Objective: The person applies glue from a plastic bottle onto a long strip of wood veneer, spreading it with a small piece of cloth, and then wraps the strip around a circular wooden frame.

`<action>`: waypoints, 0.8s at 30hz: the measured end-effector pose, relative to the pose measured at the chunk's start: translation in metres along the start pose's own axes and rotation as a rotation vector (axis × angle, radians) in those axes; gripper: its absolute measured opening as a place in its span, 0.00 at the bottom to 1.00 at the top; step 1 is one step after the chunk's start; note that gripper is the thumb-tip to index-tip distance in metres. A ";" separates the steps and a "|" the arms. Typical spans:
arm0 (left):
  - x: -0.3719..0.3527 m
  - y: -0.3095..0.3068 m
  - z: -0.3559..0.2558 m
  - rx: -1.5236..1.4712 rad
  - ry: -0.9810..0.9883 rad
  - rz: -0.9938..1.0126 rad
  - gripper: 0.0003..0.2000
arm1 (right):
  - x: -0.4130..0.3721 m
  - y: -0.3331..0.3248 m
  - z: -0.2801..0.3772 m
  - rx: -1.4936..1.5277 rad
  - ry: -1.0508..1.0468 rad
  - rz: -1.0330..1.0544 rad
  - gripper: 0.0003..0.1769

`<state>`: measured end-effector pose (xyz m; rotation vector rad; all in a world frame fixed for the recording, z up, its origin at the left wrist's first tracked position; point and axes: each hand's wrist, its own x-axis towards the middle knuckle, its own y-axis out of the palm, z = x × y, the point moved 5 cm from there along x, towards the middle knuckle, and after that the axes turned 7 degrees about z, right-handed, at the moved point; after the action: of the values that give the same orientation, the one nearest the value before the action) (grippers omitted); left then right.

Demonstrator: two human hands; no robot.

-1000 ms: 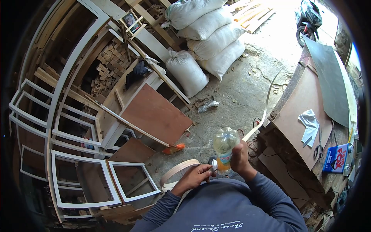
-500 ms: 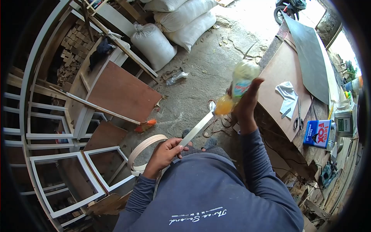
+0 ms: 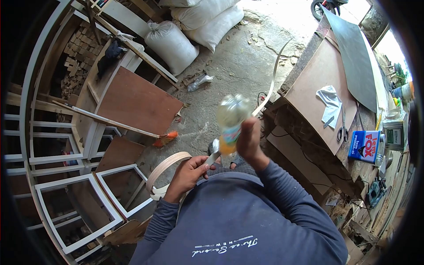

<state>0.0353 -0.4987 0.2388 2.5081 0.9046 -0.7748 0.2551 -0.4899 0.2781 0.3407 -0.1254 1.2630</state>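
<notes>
Bottle [image 3: 230, 121] lowered, near-vertical, neck down over strip [image 3: 273, 79].

One bottle [image 3: 230, 115]; one veneer strip [image 3: 270, 88]; one scissors [image 3: 342, 130]; one glue can [image 3: 365, 147]; one cloth [image 3: 329, 99].

Clear plastic bottle [image 3: 232, 121], blurred, amber liquid at its lower end, gripped in your right hand [image 3: 251, 140]. Pale edging strip [image 3: 273, 75] pinched in your left hand [image 3: 189, 173], rising past the bottle, coil hanging below the grip.
</notes>
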 end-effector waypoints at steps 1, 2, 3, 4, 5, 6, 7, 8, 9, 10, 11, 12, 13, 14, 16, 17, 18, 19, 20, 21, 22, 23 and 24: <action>0.002 0.000 0.002 -0.006 0.010 -0.003 0.17 | 0.001 0.014 0.014 0.013 -0.073 -0.047 0.46; 0.003 0.002 0.001 -0.004 0.013 -0.002 0.17 | 0.001 0.012 0.012 0.000 -0.042 -0.015 0.45; 0.004 0.003 -0.001 -0.001 0.016 -0.002 0.17 | 0.003 0.004 0.008 -0.013 -0.012 0.019 0.45; 0.005 0.003 -0.002 -0.001 0.020 -0.004 0.17 | 0.006 -0.004 0.004 -0.026 0.018 0.055 0.45; 0.003 0.002 -0.005 0.114 0.050 -0.044 0.17 | 0.011 -0.021 -0.004 -0.111 0.047 0.001 0.44; 0.002 0.001 -0.008 0.229 0.081 -0.085 0.17 | 0.021 -0.031 -0.007 -0.120 0.050 -0.085 0.44; 0.002 -0.001 -0.012 0.345 0.115 -0.128 0.17 | 0.021 -0.034 -0.007 -0.084 0.083 -0.116 0.47; 0.005 -0.003 -0.013 0.360 0.117 -0.149 0.16 | 0.022 -0.036 -0.005 -0.048 0.117 -0.148 0.51; 0.008 -0.003 -0.012 0.375 0.115 -0.169 0.16 | 0.020 -0.025 0.005 -0.062 0.098 -0.082 0.51; 0.009 -0.003 -0.011 0.389 0.109 -0.186 0.16 | 0.013 -0.011 0.013 -0.075 0.084 -0.019 0.51; 0.010 -0.001 -0.010 0.404 0.101 -0.175 0.16 | 0.004 0.003 0.010 -0.087 0.056 0.040 0.51; 0.013 -0.001 -0.011 0.422 0.099 -0.163 0.16 | 0.004 0.019 0.028 -0.159 -0.063 -0.036 0.51; 0.016 -0.001 -0.013 0.440 0.098 -0.154 0.17 | 0.005 0.018 0.027 -0.146 -0.088 -0.004 0.49; 0.015 0.001 -0.018 0.444 0.134 -0.141 0.17 | 0.006 0.013 0.023 -0.131 -0.109 0.031 0.47; 0.006 0.004 -0.030 0.450 0.200 -0.121 0.16 | 0.019 -0.023 0.003 -0.258 -0.045 0.022 0.46; 0.006 0.004 -0.028 0.428 0.196 -0.118 0.17 | 0.024 -0.051 -0.018 -0.394 0.065 0.004 0.45; 0.006 0.003 -0.026 0.407 0.195 -0.113 0.18 | 0.023 -0.076 -0.029 -0.460 0.099 -0.052 0.45; 0.009 0.001 -0.025 0.386 0.198 -0.112 0.18 | 0.021 -0.101 -0.039 -0.524 0.137 -0.106 0.44; 0.015 -0.004 -0.022 0.297 0.204 -0.139 0.19 | 0.020 -0.113 -0.039 -0.515 0.099 -0.196 0.44; 0.022 -0.009 -0.016 0.208 0.206 -0.167 0.19 | 0.019 -0.105 -0.021 -0.338 0.031 -0.259 0.44; 0.026 -0.012 -0.010 0.119 0.203 -0.192 0.20 | 0.012 -0.104 -0.009 -0.236 0.110 -0.162 0.43; 0.033 -0.015 -0.011 -0.004 0.220 -0.207 0.20 | 0.008 -0.095 -0.002 -0.224 0.117 -0.075 0.40; 0.043 -0.018 -0.009 -0.049 0.240 -0.226 0.19 | 0.006 -0.086 0.004 -0.216 0.119 0.011 0.38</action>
<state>0.0544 -0.4613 0.2174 2.5212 1.2890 -0.5142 0.3386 -0.5084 0.2680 0.0787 -0.1607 1.2642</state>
